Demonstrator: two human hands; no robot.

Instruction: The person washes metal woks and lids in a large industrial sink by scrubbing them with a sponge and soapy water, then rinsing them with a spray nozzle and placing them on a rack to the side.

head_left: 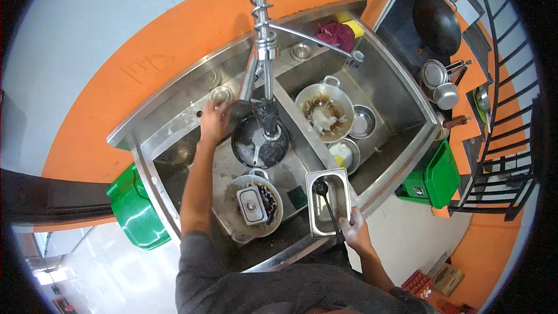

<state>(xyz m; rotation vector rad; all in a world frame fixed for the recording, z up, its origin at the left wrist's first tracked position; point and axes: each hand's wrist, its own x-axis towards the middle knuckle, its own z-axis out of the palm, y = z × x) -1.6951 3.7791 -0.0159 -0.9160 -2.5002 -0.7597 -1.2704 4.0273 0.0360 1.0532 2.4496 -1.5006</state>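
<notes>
My right hand (pixel 356 231) is closed on the near right rim of a deep rectangular steel pan (pixel 311 212), tilted over the sink's front edge. Inside that pan leans a black ladle (pixel 329 209), its handle reaching toward my fingers. My left hand (pixel 216 121) is raised at the back of the left basin, beside the spring-neck tap (pixel 264 46). A dark blurred shape lies against its fingers, and I cannot tell whether they grip it. Below the black spray head (pixel 267 117) sits a round black pan (pixel 244 150) with whitish liquid.
In the left basin, a pot (pixel 229 228) holds a small lidded steel container (pixel 252 204). The right basin holds another pot (pixel 347 100) with brown liquid and suds, plus steel bowls (pixel 364 122). A maroon cloth (pixel 337 35) lies behind. Green bins (pixel 136 209) flank the sink; a wok (pixel 437 26) stands right.
</notes>
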